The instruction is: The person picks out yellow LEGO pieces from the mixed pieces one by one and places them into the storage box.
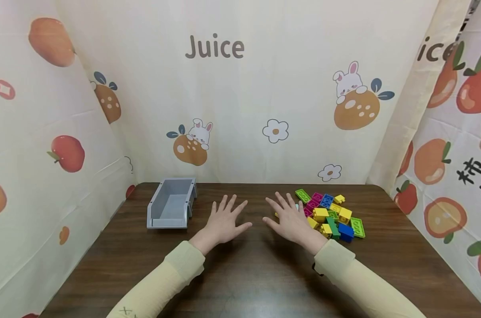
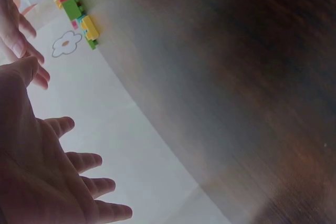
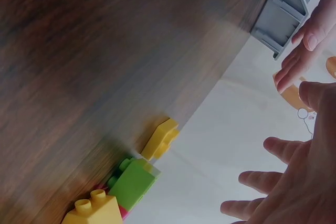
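Observation:
Both hands hover palm down over the table with fingers spread and nothing held. My left hand (image 1: 223, 223) is between the grey plastic bin (image 1: 169, 223) and the middle of the table. Beside the heap of toy building bricks, my right hand (image 1: 291, 222) overlaps the heap's left edge in the head view. The heap mixes yellow bricks (image 1: 321, 214), blue bricks (image 1: 346, 232), green and magenta ones. In the right wrist view a yellow brick (image 3: 160, 139) and a green brick (image 3: 132, 183) show past the fingers. The bin's inside looks bare.
The dark wooden table (image 1: 240, 282) ends at a pale curtain (image 1: 240, 97) printed with fruit, rabbits and flowers. More printed curtain hangs at the left and right sides. A light green flat brick (image 1: 357, 227) lies at the heap's right edge.

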Demonstrator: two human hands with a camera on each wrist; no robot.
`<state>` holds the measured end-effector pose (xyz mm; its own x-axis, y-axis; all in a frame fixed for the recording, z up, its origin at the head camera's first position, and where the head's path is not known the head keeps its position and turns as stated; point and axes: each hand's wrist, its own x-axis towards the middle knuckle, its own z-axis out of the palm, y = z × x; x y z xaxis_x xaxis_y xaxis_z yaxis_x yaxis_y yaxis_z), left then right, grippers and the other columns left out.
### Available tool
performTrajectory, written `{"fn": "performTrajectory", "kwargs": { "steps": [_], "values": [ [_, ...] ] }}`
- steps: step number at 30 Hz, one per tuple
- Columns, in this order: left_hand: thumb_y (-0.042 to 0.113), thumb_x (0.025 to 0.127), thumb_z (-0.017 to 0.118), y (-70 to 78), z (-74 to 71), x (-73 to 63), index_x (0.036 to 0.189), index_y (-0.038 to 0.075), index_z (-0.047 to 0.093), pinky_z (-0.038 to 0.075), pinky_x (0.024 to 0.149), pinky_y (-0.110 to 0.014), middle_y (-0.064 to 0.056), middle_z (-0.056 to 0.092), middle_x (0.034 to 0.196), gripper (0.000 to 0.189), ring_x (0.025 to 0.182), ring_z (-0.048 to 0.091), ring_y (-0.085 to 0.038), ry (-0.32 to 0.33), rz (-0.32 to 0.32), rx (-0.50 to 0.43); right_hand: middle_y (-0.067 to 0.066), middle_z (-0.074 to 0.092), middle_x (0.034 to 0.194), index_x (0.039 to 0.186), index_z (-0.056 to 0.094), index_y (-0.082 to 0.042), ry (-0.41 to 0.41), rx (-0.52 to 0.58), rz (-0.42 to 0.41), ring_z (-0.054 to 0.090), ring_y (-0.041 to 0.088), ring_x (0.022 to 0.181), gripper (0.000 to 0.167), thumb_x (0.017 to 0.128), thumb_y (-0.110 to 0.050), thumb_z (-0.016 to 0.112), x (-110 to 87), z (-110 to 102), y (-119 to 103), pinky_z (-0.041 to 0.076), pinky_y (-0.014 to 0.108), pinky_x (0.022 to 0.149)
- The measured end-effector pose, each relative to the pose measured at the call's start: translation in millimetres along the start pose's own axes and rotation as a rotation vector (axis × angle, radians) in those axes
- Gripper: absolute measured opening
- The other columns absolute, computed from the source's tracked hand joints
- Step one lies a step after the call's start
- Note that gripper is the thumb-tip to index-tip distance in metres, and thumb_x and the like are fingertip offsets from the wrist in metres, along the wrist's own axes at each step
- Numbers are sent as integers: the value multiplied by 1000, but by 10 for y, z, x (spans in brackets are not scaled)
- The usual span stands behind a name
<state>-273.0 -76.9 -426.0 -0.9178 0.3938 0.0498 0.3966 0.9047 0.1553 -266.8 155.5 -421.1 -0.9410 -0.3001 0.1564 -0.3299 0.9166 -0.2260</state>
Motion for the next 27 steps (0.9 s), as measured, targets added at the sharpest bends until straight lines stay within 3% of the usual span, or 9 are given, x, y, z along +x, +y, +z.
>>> {"fn": "performTrajectory", "kwargs": {
  "steps": [14,21,27],
  "values": [
    [70,88,35,-28,-11,-40,150,33,20,13,111,-59,-9,14,158,74,144,6,-35,-6,38,-19,11,23,155,146,34,-28,-7,16,-22,14,43,141,67,89,-58,51,17,-28,-86,11,68,105],
    [54,92,49,-206,-97,-186,148,22,30,22,110,-54,-12,23,154,67,142,18,-35,111,93,-82,12,25,154,147,33,-23,-39,81,-66,16,40,141,64,93,-54,48,162,28,-322,21,62,107],
    [47,95,50,-462,-265,-350,147,13,33,26,107,-55,-14,29,152,64,141,23,-35,228,83,-136,13,27,153,147,33,-17,-67,198,-122,21,36,141,62,96,-49,46,361,97,-633,27,55,107]
  ]
}}
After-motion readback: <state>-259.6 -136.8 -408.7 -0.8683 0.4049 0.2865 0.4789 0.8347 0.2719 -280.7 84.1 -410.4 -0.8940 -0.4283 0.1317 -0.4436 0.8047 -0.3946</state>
